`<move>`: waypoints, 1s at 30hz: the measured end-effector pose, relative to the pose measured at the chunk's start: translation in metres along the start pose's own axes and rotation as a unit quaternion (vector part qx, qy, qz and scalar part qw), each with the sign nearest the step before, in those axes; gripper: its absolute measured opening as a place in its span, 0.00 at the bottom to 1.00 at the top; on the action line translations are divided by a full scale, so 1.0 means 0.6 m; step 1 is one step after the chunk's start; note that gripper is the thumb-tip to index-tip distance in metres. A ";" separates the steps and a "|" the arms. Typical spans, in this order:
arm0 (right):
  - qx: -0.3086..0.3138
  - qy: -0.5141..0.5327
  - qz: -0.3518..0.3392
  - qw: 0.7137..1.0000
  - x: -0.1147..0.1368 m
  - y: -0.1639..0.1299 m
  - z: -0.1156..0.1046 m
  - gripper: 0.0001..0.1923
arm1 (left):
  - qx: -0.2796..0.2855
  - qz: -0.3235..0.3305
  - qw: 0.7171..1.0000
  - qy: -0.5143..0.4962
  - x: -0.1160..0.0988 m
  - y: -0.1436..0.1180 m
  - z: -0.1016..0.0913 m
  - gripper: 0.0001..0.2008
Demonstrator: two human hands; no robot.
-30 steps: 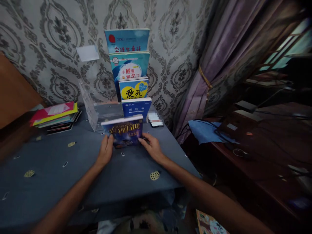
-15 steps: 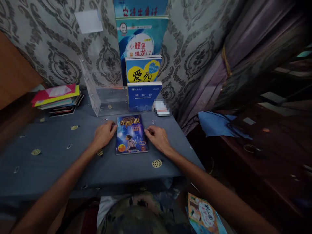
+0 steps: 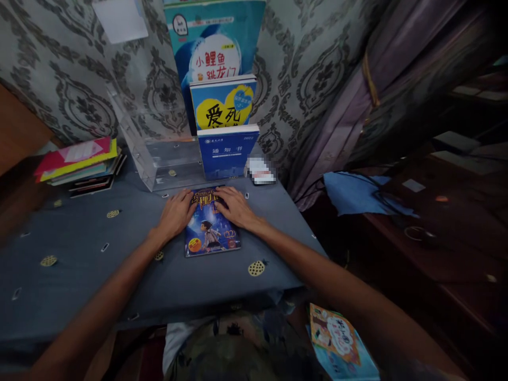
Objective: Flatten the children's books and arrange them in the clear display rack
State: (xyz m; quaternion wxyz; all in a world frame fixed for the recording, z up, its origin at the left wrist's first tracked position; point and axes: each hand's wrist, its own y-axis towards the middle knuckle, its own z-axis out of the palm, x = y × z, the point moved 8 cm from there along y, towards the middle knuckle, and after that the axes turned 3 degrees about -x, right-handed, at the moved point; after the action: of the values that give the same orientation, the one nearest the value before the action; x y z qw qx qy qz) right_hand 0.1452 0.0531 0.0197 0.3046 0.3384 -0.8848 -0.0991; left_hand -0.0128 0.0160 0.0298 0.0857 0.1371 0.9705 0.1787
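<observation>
A dark blue book [image 3: 210, 233] with a cartoon figure and gold title lies flat on the cloth-covered table, cover up. My left hand [image 3: 177, 211] rests at its upper left edge, fingers stretched out and their tips on the cover. Across the upper right of the cover lies my right hand [image 3: 234, 207], its fingers spread over part of the title. Just behind the book stands a clear acrylic rack [image 3: 145, 159]. In its right column a blue booklet [image 3: 228, 153], a yellow-and-blue book [image 3: 214, 106] and a teal book [image 3: 242, 32] stand in tiers.
A stack of books and folders [image 3: 83, 164] sits at the table's left back. Right of the rack lies a small blurred-out item [image 3: 261, 171]. An orange-and-blue book [image 3: 337, 341] is low at the right, beside my lap. A dark red cabinet [image 3: 397, 243] with cables stands right.
Both hands have moved from beside the book onto the upper part of its cover, and the fingers have straightened. The whole view has shifted slightly.
</observation>
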 end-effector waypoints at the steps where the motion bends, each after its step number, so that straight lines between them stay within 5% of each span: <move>1: -0.010 0.008 -0.001 1.000 -0.006 0.002 0.000 0.19 | 0.002 0.006 1.000 -0.001 -0.003 0.004 0.001 0.19; 12: -0.020 0.038 0.032 0.999 -0.049 0.011 0.000 0.21 | 0.053 0.102 0.992 -0.042 -0.088 0.074 0.043 0.20; 30: -0.059 0.094 0.042 0.993 -0.055 -0.008 -0.029 0.20 | 0.026 0.126 0.989 -0.071 -0.096 0.074 0.050 0.20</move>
State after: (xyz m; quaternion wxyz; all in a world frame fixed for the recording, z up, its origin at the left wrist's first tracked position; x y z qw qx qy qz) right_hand 0.1777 0.0718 0.0157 0.4096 0.2898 -0.8585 -0.1062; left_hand 0.0587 0.0487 0.0253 0.1278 0.2733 0.9411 0.1529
